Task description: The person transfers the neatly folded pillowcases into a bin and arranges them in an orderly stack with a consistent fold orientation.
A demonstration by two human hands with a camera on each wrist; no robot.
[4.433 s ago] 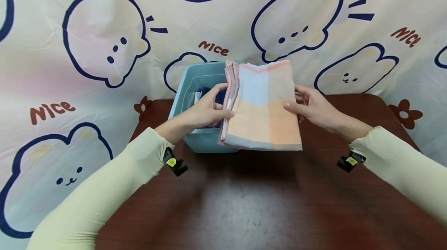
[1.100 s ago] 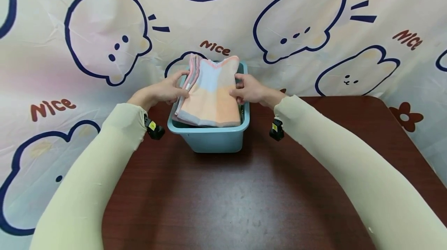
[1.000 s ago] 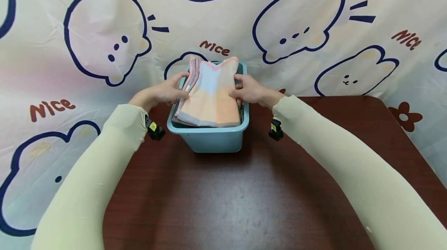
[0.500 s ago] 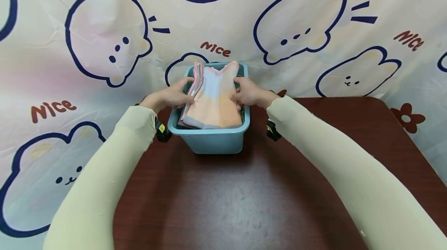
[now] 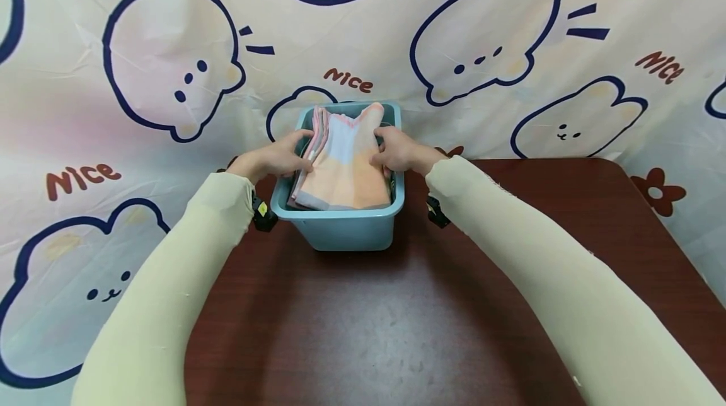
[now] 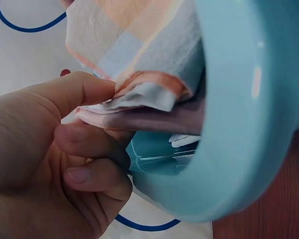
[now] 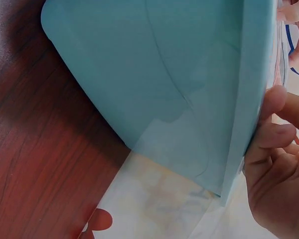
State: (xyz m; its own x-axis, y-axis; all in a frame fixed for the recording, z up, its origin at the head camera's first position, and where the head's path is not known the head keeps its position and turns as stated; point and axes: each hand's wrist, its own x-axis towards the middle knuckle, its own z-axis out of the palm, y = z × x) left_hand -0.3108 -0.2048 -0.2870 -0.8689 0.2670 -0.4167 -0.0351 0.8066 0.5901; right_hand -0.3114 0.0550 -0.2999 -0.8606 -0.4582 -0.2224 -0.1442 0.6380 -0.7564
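A folded checked cloth (image 5: 346,169) in peach, pale blue and grey, edged in pink, lies tilted in the mouth of a light blue plastic bin (image 5: 351,232). My left hand (image 5: 279,155) pinches its layered left edge between thumb and fingers, over the bin's left rim. On the opposite side, my right hand (image 5: 399,149) grips the cloth's right edge, with fingertips close to the rim. The left wrist view shows the thumb on top of the fabric (image 6: 149,97) and a white item (image 6: 184,140) lower in the bin. Most of the bin's contents are hidden beneath the cloth.
The bin stands on a dark reddish-brown table (image 5: 351,330) near its back edge. Right behind it hangs a pale curtain (image 5: 351,34) printed with cartoon animals. Small black cameras (image 5: 263,214) are strapped to both wrists.
Both hands have carried the cloth leftward from beside the bin into its opening. Over the last second it has sunk slightly lower, with both hands still gripping it.
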